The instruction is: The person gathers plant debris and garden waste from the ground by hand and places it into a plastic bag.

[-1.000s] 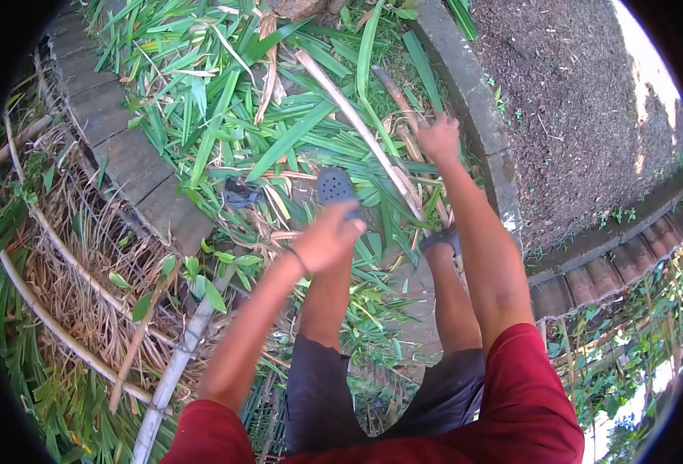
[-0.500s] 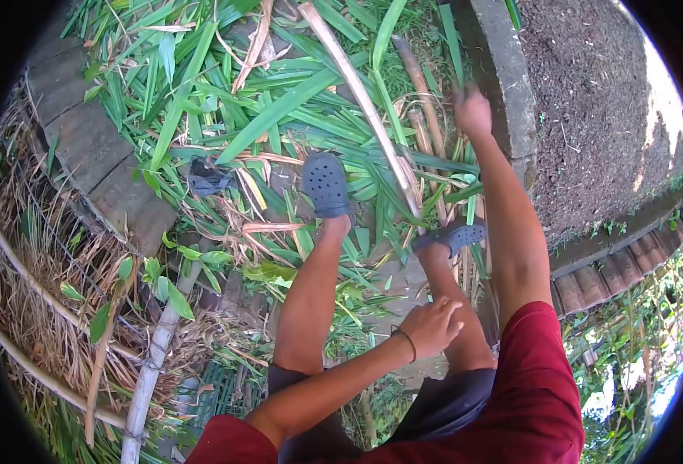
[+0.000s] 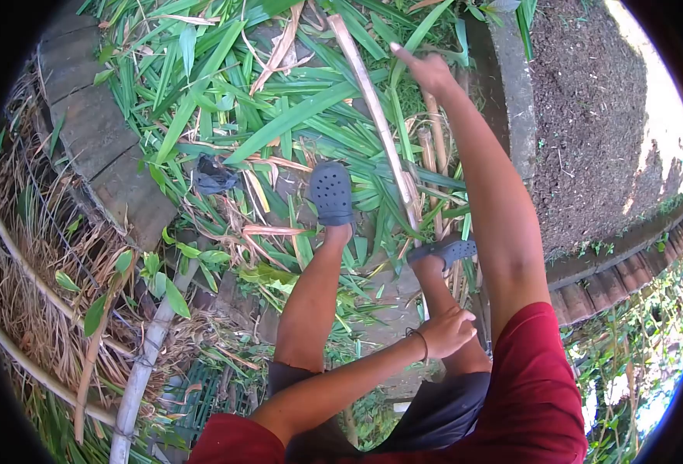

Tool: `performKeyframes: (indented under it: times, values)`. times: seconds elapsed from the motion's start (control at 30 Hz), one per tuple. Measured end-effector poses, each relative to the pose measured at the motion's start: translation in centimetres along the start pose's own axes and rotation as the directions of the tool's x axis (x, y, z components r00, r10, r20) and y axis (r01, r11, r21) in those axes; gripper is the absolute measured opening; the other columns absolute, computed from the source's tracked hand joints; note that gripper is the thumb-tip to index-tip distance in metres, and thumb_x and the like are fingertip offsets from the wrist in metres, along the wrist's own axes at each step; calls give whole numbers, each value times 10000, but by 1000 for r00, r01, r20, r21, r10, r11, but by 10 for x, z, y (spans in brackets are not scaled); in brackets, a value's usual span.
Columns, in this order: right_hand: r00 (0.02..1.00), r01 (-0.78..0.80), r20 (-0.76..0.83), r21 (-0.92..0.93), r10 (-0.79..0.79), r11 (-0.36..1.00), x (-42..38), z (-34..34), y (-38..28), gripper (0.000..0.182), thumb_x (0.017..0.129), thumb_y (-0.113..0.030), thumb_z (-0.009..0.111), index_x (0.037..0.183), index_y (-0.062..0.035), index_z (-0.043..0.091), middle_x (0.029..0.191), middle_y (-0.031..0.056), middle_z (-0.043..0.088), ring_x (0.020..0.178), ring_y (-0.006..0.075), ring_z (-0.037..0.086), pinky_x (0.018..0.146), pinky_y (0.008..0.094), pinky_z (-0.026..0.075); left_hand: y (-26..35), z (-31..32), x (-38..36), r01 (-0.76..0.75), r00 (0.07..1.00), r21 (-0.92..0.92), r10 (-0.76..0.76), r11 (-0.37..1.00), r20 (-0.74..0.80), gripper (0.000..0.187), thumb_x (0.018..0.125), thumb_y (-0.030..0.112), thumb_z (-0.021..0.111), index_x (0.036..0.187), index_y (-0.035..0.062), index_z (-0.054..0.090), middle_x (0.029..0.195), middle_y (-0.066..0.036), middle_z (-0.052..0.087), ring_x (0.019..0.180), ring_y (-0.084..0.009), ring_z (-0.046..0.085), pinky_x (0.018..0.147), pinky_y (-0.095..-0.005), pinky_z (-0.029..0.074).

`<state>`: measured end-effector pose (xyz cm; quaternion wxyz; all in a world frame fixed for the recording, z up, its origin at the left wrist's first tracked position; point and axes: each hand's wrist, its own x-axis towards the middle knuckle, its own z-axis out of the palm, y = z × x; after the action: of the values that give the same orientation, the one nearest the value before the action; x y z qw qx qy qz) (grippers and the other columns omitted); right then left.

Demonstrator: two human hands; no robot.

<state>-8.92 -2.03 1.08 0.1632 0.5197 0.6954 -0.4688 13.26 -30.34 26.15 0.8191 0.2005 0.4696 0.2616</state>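
Note:
My right hand (image 3: pixel 428 73) stretches out over the far right of the cut green leaves (image 3: pixel 287 127), one digit extended to the left and nothing visibly gripped. Close to it are a long green leaf (image 3: pixel 421 32) and the brown sticks (image 3: pixel 435 127). A long pale strip of wood (image 3: pixel 372 108) lies slantwise over the leaves, left of that hand. My left hand (image 3: pixel 448 332) is held in front of my right leg, its fingers curled in and no object showing in them. A dark band circles the left wrist.
My feet, in dark clogs (image 3: pixel 331 189), stand among the leaves. A low concrete edge (image 3: pixel 517 100) borders bare soil (image 3: pixel 589 131) on the right. On the left are a curved row of slabs (image 3: pixel 98 139), dry stalks, and a grey pole (image 3: pixel 144 363). A dark crumpled scrap (image 3: pixel 214 176) lies nearby.
My right hand has moved left and farther out, away from the concrete edge and the leaf beside it, and its digit now extends. My left hand has shifted slightly right and down.

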Motion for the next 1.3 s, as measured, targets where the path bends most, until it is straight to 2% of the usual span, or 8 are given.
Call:
performKeyframes:
  times: [0.27,0.33,0.5,0.53,0.6,0.73,0.9,1.3]
  values:
    - [984,129,-165,394,-68,910,-19,41,-66,364,1029,-376,480,1130,-91,682,914,138,700,692,174,635,621,357,492,-12,28,9,-217,974,-178,199,960,-112,388,1002,261,511,1269,-19,487,1193,-207,561,1153,-357,561,1013,-408,432]
    - [754,655,-363,355,-548,667,-49,86,-104,283,1000,-268,503,1129,-73,662,837,139,661,730,256,659,684,414,513,-18,40,17,-281,955,-218,249,935,-163,369,996,249,519,1257,-12,499,1168,-202,563,1140,-349,567,1001,-407,442]
    - [389,660,616,333,-685,674,-154,124,-230,448,959,-417,576,1242,-73,628,1097,182,673,1024,350,652,910,477,495,-10,19,24,-338,940,-136,327,931,-97,358,995,196,513,1291,6,580,1365,-216,559,1246,-360,545,1063,-415,417]
    - [348,665,657,330,-669,670,-158,131,-242,671,903,-530,628,1360,-47,540,1355,221,535,1240,362,540,1024,470,442,-70,47,33,-105,966,-738,245,667,83,370,1031,190,488,1357,20,528,1416,-161,526,1263,-283,523,1064,-393,427]
    - [455,743,521,225,-722,631,-158,115,-238,794,855,-592,654,1405,-42,492,1427,236,450,1309,389,460,1074,477,397,-89,57,35,262,916,-959,287,108,282,388,1066,184,463,1424,34,477,1466,-106,493,1281,-206,501,1066,-371,436]
    - [688,725,6,-21,-725,688,-95,70,-168,1077,752,-720,690,1510,-40,341,1498,313,311,1397,462,318,1156,509,302,20,-2,8,-248,968,-475,229,844,-99,379,1014,265,524,1244,-33,568,1260,-214,611,1181,-327,588,1040,-411,437]
    - [896,240,-113,-690,-429,683,25,-7,-13,887,862,-600,650,1510,-82,337,1492,310,311,1353,483,350,1125,505,349,18,3,8,-134,990,-426,142,895,-13,409,1044,295,505,1301,-23,483,1300,-196,543,1195,-279,594,1049,-391,451]
    - [959,281,170,-479,-226,832,49,80,-45,559,942,-427,566,1337,-37,507,1393,250,511,1233,387,569,1041,476,457,44,-21,-10,-204,975,-352,222,913,12,370,987,238,488,1268,-1,505,1269,-218,560,1240,-357,518,1079,-409,388]
